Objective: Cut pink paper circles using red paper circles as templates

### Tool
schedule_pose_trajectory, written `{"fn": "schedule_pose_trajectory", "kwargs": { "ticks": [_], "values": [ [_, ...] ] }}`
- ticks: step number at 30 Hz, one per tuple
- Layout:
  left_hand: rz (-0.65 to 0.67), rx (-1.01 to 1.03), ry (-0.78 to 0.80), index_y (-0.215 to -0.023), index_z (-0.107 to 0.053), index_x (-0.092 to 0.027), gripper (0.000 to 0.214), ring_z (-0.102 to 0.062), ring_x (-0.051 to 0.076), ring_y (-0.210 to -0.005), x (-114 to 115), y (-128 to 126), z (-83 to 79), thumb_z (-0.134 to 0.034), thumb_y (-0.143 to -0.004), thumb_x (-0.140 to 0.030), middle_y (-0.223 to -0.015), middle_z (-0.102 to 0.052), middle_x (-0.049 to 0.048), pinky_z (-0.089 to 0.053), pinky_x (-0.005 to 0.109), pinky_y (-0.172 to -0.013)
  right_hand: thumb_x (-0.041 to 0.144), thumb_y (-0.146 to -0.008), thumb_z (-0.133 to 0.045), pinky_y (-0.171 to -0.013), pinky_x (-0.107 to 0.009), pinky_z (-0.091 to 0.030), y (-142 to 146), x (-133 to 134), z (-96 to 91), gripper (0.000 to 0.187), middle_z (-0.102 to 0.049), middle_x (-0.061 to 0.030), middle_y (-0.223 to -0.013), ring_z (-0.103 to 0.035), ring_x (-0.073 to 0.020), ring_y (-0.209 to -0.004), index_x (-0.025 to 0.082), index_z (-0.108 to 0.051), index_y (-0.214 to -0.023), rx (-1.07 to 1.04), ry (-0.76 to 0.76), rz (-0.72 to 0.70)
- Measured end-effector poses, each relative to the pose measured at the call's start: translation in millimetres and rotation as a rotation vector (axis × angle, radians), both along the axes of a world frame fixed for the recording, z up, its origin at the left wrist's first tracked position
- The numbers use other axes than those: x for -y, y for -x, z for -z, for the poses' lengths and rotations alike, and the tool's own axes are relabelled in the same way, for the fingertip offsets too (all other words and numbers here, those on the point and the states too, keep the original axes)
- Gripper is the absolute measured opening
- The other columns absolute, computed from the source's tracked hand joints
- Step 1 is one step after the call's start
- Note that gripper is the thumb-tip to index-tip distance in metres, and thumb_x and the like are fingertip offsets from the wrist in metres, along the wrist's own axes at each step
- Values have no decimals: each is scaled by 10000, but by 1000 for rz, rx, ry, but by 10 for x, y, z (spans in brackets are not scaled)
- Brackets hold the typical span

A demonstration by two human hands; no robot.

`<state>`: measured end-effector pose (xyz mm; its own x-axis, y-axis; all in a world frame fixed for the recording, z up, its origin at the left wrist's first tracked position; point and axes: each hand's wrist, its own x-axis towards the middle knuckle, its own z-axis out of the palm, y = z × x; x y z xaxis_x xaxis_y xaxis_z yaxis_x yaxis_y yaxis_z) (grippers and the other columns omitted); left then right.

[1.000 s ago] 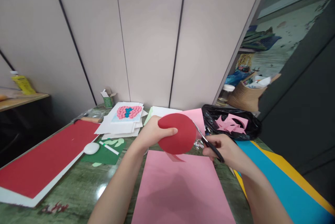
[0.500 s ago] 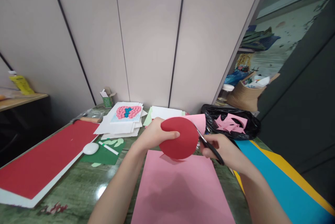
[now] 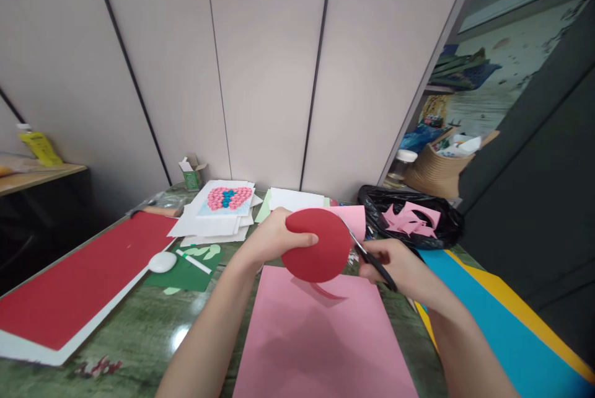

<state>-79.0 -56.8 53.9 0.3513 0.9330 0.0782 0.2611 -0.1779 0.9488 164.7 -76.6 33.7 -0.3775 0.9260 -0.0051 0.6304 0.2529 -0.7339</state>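
1. The red paper disc point(image 3: 320, 252) is up in front of me, above the far part of the pink sheet point(image 3: 320, 348) on the table point(image 3: 130, 330). My left hand point(image 3: 275, 238) pinches its left side, thumb flat on the near face, fingers hidden behind.
2. My right hand point(image 3: 393, 265) is curled round the black handles of the scissors point(image 3: 372, 258), whose blades meet the disc's right edge. How wide the blades stand, I can't tell.
3. I judge the disc light and fairly stiff, like card: it holds flat from one side, though a hard squeeze could crease it. It seems dry, with little slip. The left rim, away from the blades, is the safe place to hold.
4. The scissors look rigid and a little heavier; the handle loops are the place to grip, the blades the part to avoid.
5. The disc's broad face is turned towards me; being about round, it shows no clear long axis. The scissors' long axis slants, tips forward and left, handles back towards my right wrist.
6. A curved red strip point(image 3: 329, 292) shows just below the disc; whether it is attached, I can't tell.
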Motion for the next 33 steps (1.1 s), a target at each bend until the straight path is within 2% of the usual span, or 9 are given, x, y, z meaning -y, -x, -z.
{"fn": "schedule_pose_trajectory", "kwargs": {
  "ticks": [11, 24, 33],
  "values": [
    [3, -50, 19, -696, -643, -132, 169, -585, 165, -620, 19, 10, -52, -626, -601, -270, -660, -639, 42, -418, 232, -498, 233, -702, -570, -468, -228, -224, -19, -7, -4, 195, -419, 38, -539, -342, -87, -514, 157, -459, -562, 2, 18, -9],
    [57, -65, -5, -634, -593, -135, 167, -544, 139, -576, -30, 61, 38, -624, -634, -299, -623, -593, 21, -397, 231, -498, 259, -676, -595, -455, -225, -237, -54, 9, -29, 226, -412, 45, -515, -334, -87, -492, 162, -451, -531, -51, 18, -16],
    [58, -75, 6, -678, -610, -140, 189, -548, 144, -596, -36, 83, 43, -625, -630, -322, -660, -601, 23, -404, 236, -515, 286, -673, -593, -454, -223, -244, -65, -6, -4, 277, -395, 42, -502, -337, -88, -495, 170, -399, -512, -30, 1, 13]
  ]
}}
